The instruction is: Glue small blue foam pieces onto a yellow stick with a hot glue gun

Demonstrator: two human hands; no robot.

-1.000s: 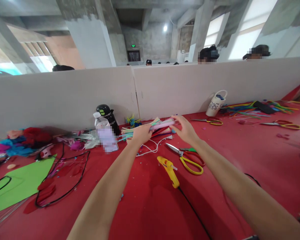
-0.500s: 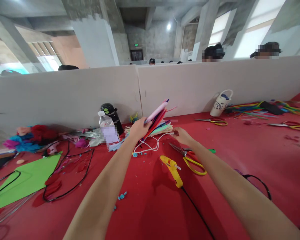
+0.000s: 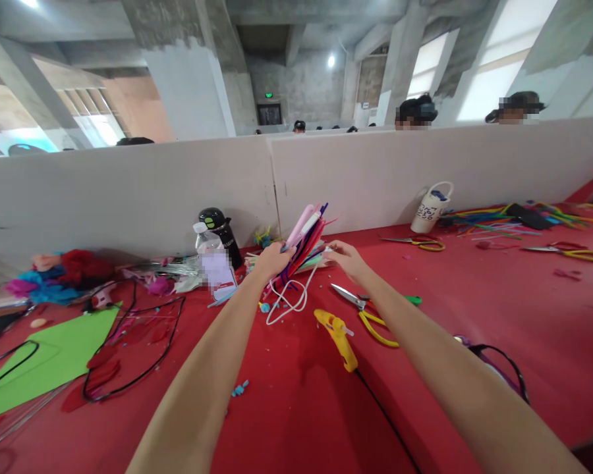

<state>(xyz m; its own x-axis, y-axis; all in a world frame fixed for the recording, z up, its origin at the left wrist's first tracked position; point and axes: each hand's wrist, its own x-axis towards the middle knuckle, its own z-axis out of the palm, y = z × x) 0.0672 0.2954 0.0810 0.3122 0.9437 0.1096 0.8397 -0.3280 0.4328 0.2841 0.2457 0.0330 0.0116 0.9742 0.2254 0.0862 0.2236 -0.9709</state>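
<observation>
My left hand [image 3: 275, 260] is closed around a bundle of pipe cleaners [image 3: 312, 242] in pink, white, red and dark purple, tilted up to the right. To its right, my right hand [image 3: 346, 259] has its fingertips pinched at the end of a white cord [image 3: 304, 299], close against the bundle. The cord loops down onto the red table below. Pale pipe cleaners lie behind the bundle, partly hidden. Nearer me are a yellow glue gun [image 3: 337, 339] and yellow-handled scissors [image 3: 370, 319], partly covered by my right forearm.
A black bottle [image 3: 230, 240], a clear bottle [image 3: 203, 238] and a phone [image 3: 222, 276] stand left of my hands. Green sheet [image 3: 49, 355] and black cable lie further left. At right are a white cup [image 3: 429, 209], more scissors [image 3: 427, 244] and colourful pipe cleaners [image 3: 494, 220]. A white partition [image 3: 178, 191] runs behind.
The bundle has tipped more upright and its stems have fanned out. My right hand has moved left towards it with the cord, whose loop hangs a little lower.
</observation>
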